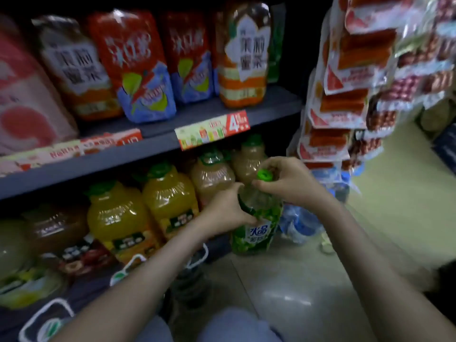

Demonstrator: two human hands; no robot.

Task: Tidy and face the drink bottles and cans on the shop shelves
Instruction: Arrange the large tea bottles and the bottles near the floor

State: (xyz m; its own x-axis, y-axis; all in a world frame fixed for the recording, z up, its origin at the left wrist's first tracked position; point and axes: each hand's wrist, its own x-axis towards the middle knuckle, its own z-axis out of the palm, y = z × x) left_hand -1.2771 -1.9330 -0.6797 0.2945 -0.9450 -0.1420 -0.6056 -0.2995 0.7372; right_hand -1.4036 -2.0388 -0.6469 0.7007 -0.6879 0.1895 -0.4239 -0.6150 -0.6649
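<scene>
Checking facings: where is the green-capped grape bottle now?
Head view, lower centre-right: the grape bottle is gripped by left hand and right hand, just right of the pale juice bottles.

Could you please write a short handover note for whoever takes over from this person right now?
The left hand grips the green grape bottle by its body; the right hand pinches its green cap. It is upright at the lower row's right end, label outward. The orange juice bottles to the left already face front. Left: set it in line, then check the upper shelf.
</scene>
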